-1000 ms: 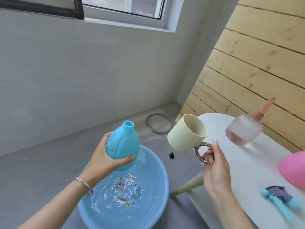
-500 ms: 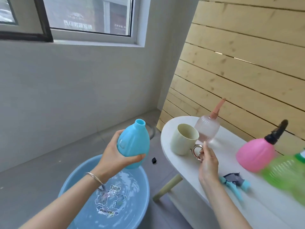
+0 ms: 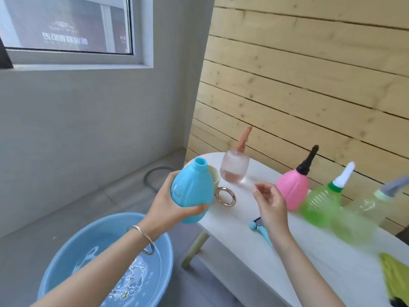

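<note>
Blue plastic basin (image 3: pixel 73 244) of water sits on the floor at lower left. Above its far rim the left hand (image 3: pixel 168 209) wraps around an uncapped blue bottle (image 3: pixel 192 191), held upright, probably so nothing spills. Just behind it, a cream mug (image 3: pixel 216 177) rests on the white tabletop (image 3: pixel 239 238). The right hand (image 3: pixel 271 204) hovers empty, fingers loosely curled, above a teal spray head (image 3: pixel 262 231), likely the bottle's top.

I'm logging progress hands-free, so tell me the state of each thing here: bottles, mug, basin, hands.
blue bottle, uncapped, gripped by the left hand
right hand, open, holding nothing
mug, upright, not held
clear bottle, nozzle on, some liquid inside
pink bottle, nozzle on
green bottle, nozzle on
basin, holds water
</note>
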`<state>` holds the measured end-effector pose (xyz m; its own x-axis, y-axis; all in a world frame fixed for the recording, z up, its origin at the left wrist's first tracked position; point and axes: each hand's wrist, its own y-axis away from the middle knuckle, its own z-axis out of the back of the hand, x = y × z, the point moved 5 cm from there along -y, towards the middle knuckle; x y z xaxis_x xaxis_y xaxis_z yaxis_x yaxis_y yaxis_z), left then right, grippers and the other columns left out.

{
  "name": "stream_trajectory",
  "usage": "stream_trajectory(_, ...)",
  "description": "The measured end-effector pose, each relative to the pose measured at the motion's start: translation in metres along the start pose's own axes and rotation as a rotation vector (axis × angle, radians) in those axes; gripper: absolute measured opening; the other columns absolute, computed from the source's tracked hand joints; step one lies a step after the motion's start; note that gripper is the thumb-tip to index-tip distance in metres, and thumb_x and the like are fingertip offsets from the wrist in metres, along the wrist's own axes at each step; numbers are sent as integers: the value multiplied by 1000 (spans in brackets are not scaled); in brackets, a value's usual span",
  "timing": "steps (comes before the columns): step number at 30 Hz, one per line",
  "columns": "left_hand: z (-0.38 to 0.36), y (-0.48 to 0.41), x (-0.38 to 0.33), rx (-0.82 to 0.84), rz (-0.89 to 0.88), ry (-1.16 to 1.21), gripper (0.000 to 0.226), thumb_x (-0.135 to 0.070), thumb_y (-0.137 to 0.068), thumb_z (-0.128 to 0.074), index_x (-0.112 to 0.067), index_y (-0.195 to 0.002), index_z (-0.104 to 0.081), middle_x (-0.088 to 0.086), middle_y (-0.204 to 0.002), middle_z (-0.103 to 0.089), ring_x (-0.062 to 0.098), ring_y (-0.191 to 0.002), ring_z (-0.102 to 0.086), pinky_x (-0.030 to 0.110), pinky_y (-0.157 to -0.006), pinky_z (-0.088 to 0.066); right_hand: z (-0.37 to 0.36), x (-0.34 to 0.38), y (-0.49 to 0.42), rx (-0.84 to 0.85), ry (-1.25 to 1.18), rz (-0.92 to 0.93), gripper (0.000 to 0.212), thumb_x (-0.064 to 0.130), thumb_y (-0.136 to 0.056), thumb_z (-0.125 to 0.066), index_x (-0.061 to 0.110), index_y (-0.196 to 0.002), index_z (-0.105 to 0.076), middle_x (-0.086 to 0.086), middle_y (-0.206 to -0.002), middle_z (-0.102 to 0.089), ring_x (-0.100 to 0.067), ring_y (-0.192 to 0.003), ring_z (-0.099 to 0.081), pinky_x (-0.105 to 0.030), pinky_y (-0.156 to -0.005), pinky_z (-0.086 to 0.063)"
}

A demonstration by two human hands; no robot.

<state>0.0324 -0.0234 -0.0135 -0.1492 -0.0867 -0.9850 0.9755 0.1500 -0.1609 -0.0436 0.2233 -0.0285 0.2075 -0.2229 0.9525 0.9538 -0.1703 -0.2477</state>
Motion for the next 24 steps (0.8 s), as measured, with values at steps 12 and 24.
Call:
stream_trajectory(12, -130, 0, 27, 173, 21, 52, 78, -29, -49, -89, -30, -114, -46, -8, -108, -59, 1, -94, -62, 20, -71, -53, 75, -60, -1, 266, 918, -46, 28, 33, -84, -66, 23, -110, -66, 2, -110, -65, -17, -96, -58, -30, -77, -43)
stream_trajectory(24, -158, 5, 52, 177, 59, 65, 84, -39, -44, -86, -30, -117, -46, -8, -110, -60, -2, -93, -61, 16, -70, -51, 122, 30, -24, -159, 13, -6, 13, 15, -83, -71, 18, -95, -65, -5, -95, -71, -13, -83, -65, -22, -75, -48)
